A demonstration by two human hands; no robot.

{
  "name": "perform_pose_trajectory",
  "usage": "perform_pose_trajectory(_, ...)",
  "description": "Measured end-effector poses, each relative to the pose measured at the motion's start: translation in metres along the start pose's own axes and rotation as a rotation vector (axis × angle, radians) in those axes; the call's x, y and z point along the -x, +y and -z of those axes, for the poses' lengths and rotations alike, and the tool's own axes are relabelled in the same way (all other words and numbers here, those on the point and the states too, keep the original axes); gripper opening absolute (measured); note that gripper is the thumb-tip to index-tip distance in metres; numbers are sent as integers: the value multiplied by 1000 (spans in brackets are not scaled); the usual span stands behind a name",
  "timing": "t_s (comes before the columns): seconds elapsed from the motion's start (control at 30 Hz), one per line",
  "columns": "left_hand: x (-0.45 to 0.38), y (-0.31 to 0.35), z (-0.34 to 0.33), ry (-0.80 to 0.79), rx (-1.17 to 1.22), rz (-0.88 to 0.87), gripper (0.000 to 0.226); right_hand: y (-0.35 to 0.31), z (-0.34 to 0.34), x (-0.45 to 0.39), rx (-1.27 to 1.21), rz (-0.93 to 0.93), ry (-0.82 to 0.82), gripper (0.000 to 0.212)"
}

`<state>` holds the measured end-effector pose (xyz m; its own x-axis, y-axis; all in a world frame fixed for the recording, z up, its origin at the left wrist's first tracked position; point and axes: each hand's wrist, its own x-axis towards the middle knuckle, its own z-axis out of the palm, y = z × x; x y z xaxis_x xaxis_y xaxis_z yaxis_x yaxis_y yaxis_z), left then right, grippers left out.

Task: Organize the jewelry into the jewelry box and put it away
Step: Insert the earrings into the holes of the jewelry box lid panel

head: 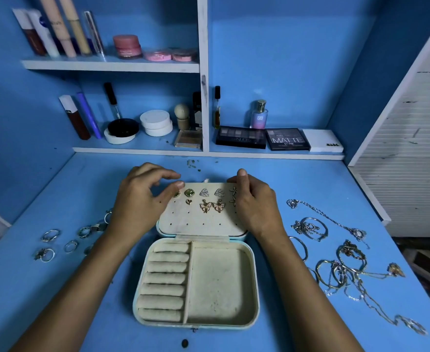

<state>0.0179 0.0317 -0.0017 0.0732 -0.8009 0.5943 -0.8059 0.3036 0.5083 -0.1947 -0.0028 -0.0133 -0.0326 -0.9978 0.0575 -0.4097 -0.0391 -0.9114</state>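
An open pale blue jewelry box [253, 260] lies in the middle of the blue desk, with ring rolls on the left and a bare compartment on the right. Its cream lid panel [201, 224] carries several earrings [211, 206] in two rows. My left hand [137, 201] pinches the panel's top left corner, its thumb partly covering a green earring [189, 193]'s twin. My right hand [255, 201] grips the panel's top right edge, thumb up. Loose rings [50, 235] lie to the left of the box. Tangled bracelets and necklaces [346, 268] lie to its right.
Shelves at the back hold cosmetics: tubes [53, 29], pink jars [127, 46], white compacts [156, 122], a perfume bottle [259, 115] and eyeshadow palettes [287, 139]. A white slatted panel [407, 138] stands on the right. A small dark object [185, 343] sits near the front edge.
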Motion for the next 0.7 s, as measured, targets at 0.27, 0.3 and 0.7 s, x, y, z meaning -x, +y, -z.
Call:
perform_pose_trajectory(0.27, 8, -2, -10, -333, 134, 365, 62, 0, -1, -1, 4, 10, 12, 48)
perform_pose_trajectory(0.3, 8, -2, -11, -355, 139, 379, 63, 0, -1, -1, 5, 14, 15, 48)
perform_pose_trajectory(0.7, 12, -6, -15, -357, 218, 510, 53, 5, 0, 0, 30, 60, 12, 48)
